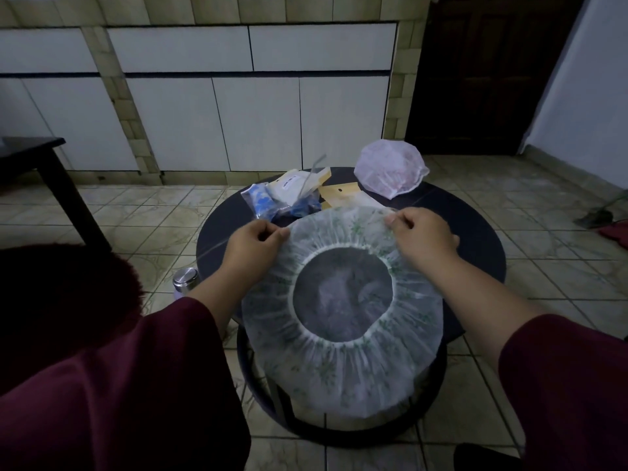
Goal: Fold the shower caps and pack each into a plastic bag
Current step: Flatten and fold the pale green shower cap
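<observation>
Holding a large clear shower cap with green print (343, 351) by its far edge, both hands are closed in a pinch: the left hand (253, 244) grips the far-left rim, the right hand (423, 237) the far-right rim. This cap lies spread over the near part of the round dark counter (475, 239), its elastic opening facing up, and its near side hangs past the counter edge. At the far side rests a pile of plastic bags (289, 195). To the far right sits a pinkish shower cap (390, 169), apart from the hands.
</observation>
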